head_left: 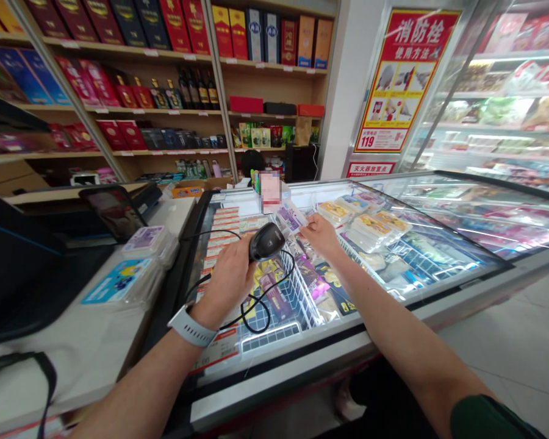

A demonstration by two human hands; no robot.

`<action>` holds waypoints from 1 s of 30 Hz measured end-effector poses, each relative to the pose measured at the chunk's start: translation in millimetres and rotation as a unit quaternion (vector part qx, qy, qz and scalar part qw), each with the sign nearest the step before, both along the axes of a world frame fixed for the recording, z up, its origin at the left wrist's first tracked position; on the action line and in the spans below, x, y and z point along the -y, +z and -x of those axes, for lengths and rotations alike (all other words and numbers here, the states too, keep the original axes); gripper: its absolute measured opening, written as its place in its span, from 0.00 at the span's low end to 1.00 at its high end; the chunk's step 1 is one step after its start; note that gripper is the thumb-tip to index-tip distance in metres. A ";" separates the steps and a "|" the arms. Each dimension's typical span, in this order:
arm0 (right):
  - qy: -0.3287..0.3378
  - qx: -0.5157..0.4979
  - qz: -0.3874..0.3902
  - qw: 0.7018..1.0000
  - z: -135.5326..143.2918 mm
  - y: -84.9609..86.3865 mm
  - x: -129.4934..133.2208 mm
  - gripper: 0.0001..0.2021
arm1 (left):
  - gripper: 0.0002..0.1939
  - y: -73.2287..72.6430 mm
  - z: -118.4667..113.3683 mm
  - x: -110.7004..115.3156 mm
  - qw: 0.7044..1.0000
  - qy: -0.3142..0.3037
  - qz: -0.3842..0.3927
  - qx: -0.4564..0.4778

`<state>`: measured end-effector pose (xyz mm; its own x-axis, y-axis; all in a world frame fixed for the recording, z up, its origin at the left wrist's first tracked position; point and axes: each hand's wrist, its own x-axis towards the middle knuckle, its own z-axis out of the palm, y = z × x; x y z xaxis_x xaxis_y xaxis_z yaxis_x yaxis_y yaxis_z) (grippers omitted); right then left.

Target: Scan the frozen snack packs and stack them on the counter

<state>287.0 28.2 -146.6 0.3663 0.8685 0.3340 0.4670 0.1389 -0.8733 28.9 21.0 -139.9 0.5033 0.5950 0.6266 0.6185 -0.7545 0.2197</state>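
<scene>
My left hand (231, 271), with a grey watch on its wrist, is wrapped round a black barcode scanner (268, 242). The scanner's head points away from me, towards a flat clear pack with a white and purple label (290, 217). My right hand (322, 236) pinches that pack by its near right edge, above the glass lid of a chest freezer (274, 372). To the right of my right hand lie several similar packs with yellow labels (370, 231). The scanner's black cable (256, 299) loops over the glass below my left hand.
Left of the freezer, a white counter (82, 353) bears stacked packs with blue labels (119, 283) and purple labels (146, 239), beside a phone (112, 210). Price tags (219, 238) line the freezer's left side. Shelves of boxes and bottles (165, 91) stand behind.
</scene>
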 end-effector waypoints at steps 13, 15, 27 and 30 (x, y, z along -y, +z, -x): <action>-0.152 0.398 0.023 0.905 -50.2 -3.4 84.5 0.10 | 0.24 3.3 0.3 0.1 1.000 -0.003 0.005 0.007; -0.187 0.463 0.035 0.866 -57.9 -7.4 99.8 0.11 | 0.24 4.6 0.0 0.8 1.000 -0.001 0.009 0.005; -0.205 0.611 0.198 0.738 -61.9 -4.9 118.1 0.09 | 0.24 1.9 0.4 -0.6 1.000 0.011 0.014 -0.013; -0.189 0.611 0.232 0.733 -57.2 -4.6 112.7 0.10 | 0.24 2.9 0.0 -0.2 1.000 0.009 0.015 -0.009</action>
<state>344.2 -84.5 -151.2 0.2830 0.9064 0.3137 0.8681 -0.3811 0.3180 28.9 21.3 -137.0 0.5027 0.6225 0.5998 0.6363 -0.7361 0.2308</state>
